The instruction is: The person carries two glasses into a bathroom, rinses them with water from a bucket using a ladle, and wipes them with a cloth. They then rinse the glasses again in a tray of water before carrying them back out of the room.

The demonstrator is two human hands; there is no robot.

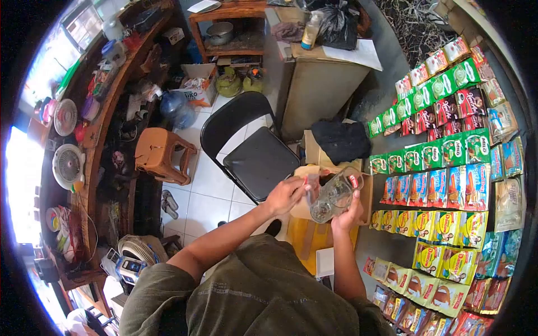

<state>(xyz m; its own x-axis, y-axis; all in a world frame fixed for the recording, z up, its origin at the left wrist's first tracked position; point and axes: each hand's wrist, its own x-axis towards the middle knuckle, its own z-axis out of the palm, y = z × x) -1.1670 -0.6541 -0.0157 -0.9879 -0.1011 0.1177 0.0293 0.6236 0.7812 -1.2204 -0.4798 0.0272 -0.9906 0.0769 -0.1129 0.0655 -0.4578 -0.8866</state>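
My right hand (347,215) grips a clear jar (335,196) from its right side, thumb up along the wall. A red label shows near the jar's upper end, and the jar is tilted. At its left side my left hand (287,195) pinches a clear, lid-like piece (312,190) with a bit of red by the fingertips. The piece overlaps the jar in this view. Below both hands is an open cardboard box (364,199), next to a yellow surface with brown tape (308,243).
A black folding chair (260,159) stands just ahead on the left, with an orange plastic stool (159,151) beyond it. Rows of hanging sachets (431,187) line the right side. Dark cloth (341,140) lies over the box's far side. Wooden shelves (106,129) run along the left.
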